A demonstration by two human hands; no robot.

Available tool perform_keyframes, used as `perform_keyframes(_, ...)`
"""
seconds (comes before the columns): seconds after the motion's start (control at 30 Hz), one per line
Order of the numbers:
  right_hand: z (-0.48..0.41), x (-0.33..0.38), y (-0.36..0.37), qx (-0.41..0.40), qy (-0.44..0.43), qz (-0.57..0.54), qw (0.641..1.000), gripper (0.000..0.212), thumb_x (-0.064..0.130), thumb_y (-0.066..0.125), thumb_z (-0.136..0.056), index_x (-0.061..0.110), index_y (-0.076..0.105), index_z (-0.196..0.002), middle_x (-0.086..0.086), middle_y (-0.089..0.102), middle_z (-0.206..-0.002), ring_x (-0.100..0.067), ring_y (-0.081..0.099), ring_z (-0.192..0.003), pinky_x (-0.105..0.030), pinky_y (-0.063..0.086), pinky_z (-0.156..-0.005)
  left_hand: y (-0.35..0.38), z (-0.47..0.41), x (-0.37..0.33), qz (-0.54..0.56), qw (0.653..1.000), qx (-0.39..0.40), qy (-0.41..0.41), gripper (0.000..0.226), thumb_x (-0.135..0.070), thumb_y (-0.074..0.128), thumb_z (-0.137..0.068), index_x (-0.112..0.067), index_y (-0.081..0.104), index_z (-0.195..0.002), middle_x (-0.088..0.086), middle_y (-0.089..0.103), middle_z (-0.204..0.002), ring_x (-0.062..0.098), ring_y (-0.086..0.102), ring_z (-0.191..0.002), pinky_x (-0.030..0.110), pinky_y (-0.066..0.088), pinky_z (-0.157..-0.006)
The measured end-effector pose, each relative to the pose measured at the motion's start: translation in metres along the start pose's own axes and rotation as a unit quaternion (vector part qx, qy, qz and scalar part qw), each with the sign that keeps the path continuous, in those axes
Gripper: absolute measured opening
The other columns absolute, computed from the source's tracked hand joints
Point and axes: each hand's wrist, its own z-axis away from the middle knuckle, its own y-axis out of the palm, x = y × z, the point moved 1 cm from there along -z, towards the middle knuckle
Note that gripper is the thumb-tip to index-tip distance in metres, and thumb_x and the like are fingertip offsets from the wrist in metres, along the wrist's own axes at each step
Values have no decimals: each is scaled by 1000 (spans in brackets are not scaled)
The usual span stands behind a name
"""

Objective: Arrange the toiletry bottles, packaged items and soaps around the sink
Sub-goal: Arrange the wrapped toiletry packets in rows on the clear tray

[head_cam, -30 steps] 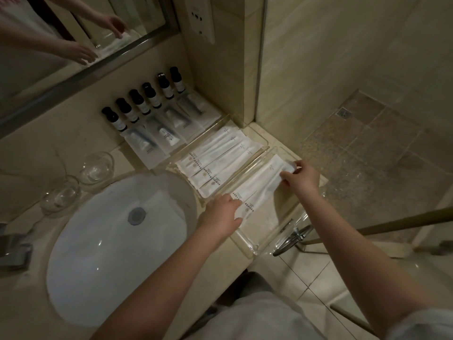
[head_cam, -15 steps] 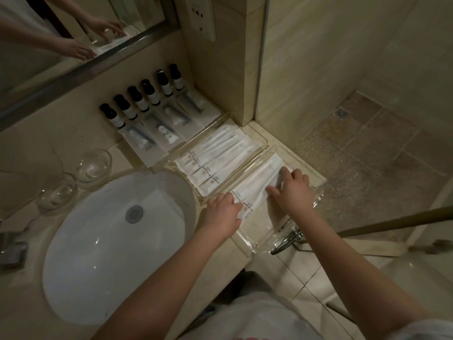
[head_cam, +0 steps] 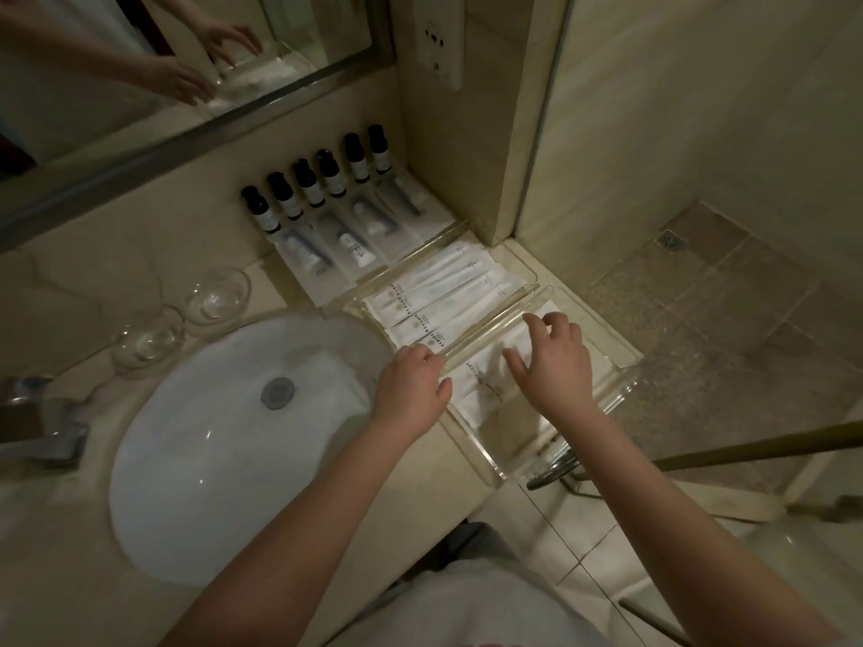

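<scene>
Several dark-capped bottles [head_cam: 313, 189] stand in a row against the back wall, with clear-packed tubes [head_cam: 350, 240] laid in front of them. A clear tray [head_cam: 467, 228] holds several white sachets [head_cam: 448, 291]. Beside it, a second clear tray [head_cam: 621, 389] holds white packets [head_cam: 481, 389]. My left hand [head_cam: 411, 385] pinches the packets' near-left end between thumb and curled fingers. My right hand [head_cam: 555, 361] lies on top of the packets with its fingers spread, partly hiding them.
The white sink basin [head_cam: 187, 459] fills the counter's left, with a faucet [head_cam: 42, 431] at its far left. Two glass bowls [head_cam: 217, 296] sit behind the basin. The second tray reaches the counter's right edge, with a metal bar [head_cam: 555, 473] below. A wall socket [head_cam: 439, 35] hangs above.
My right hand slid from the packets' far end to their middle, and its fingers are now spread on top. My left hand stayed at the near end.
</scene>
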Motion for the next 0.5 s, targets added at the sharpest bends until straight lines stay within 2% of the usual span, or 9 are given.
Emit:
perform_keyframes(0.07, 1, 28, -3, 8, -55, -19, 998, 55, 34, 63, -84, 9, 49, -131, -19, 50, -129, -39, 48, -116, -46, 48, -83, -17, 10, 18, 13, 999, -38, -24, 32, -27, 52, -89, -9, 62, -113, 11, 60, -110, 31, 52, -107, 40, 48, -86)
perform_keyframes(0.17, 5, 76, -1, 26, -124, -42, 991, 54, 34, 61, -86, 11, 47, -133, -17, 49, -134, -38, 45, -122, -47, 44, -95, -42, 35, 52, 8, 996, -55, -77, 33, -26, 50, -91, -9, 59, -118, 11, 58, -121, 31, 49, -114, 38, 43, -92)
perform_keyframes(0.27, 12, 128, 9, 68, -190, -50, 978, 52, 32, 61, -84, 11, 50, -131, -15, 53, -130, -37, 48, -118, -45, 44, -95, -58, 71, 95, 22, 986, -71, -149, 44, -34, 48, -91, -11, 54, -128, 9, 53, -132, 28, 44, -125, 36, 37, -101)
perform_keyframes(0.5, 54, 249, 51, 180, -315, -29, 932, 46, 34, 56, -88, 16, 50, -130, -6, 52, -132, -27, 45, -121, -39, 42, -97, -77, 178, 199, 36, 949, -47, -311, 49, -37, 50, -91, -16, 47, -135, 6, 46, -142, 27, 39, -131, 37, 37, -105)
